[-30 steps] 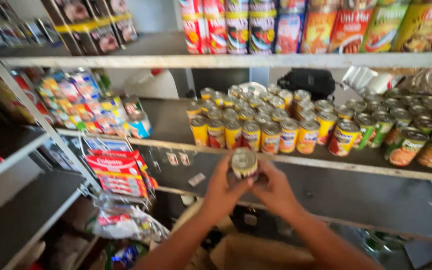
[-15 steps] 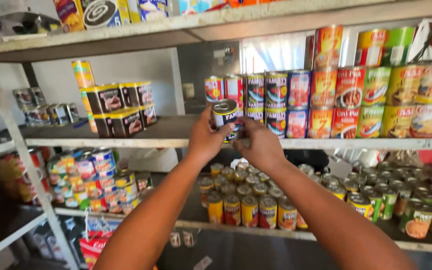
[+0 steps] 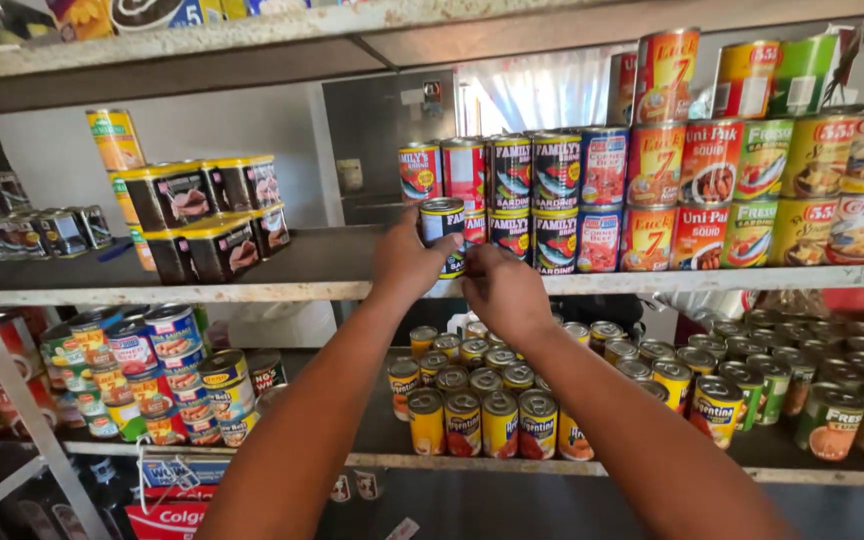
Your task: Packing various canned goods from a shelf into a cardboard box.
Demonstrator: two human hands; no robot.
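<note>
Item: sardine can (image 3: 442,232), small, rigid metal, probably fairly heavy for its size, glossy label likely slick; best gripped round the sidewall.
Left hand (image 3: 407,265): wrapping the can's left side, resting at the shelf (image 3: 252,272) edge.
Right hand (image 3: 500,290): curling just right of it; contact seemingly at the can's base.
Beyond both hands: stacked cans (image 3: 552,200).

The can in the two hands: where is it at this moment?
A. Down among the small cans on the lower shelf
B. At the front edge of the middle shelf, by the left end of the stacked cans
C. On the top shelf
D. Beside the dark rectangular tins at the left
B. The left hand and right hand hold the can at the front edge of the middle shelf, by the left end of the stacked cans.
</note>
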